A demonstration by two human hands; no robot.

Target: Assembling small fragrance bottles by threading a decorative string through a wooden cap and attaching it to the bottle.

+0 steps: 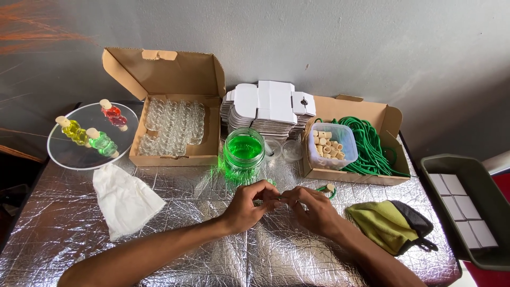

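Forearms come in from the bottom edge and meet mid-counter. Left hand (245,204) and right hand (313,211) touch at the fingertips, both grips closed together on one small clear item (277,199). It is too small and too covered to name; probably one of the little glass bottles. It sits above the foil-covered counter (212,250), just in front of the green jar.

Risks, as judged:
- The item is pinched only at the fingertips. A slip would drop it on the crinkled foil, where a clear piece is hard to spot.
- Jar of green liquid (244,151) stands open, just beyond the knuckles. A forward nudge could tip it over the foil and reach the white cloth (125,199).
- A corked green loop (328,190) lies just beside the right hand and could be swept aside.

Counts:
- Filled corked bottles on the round clear plate (64,154): three, one each of red (113,114), yellow (74,131) and green (102,142).
- Cardboard boxes: two. The left box (159,74) holds many empty glass bottles (172,125), too many to count. The right box (372,114) holds a tub of corks (330,143), uncounted, and a bundle of green cord (372,146).
- Stack of flat white cartons (268,106): one, sheets uncounted.
- Small clear cups (291,150) behind the jar: two, it seems.
- Yellow-green pouch (390,223): one.
- Dark tray (467,175) at right, with about five white cards (467,207) showing.
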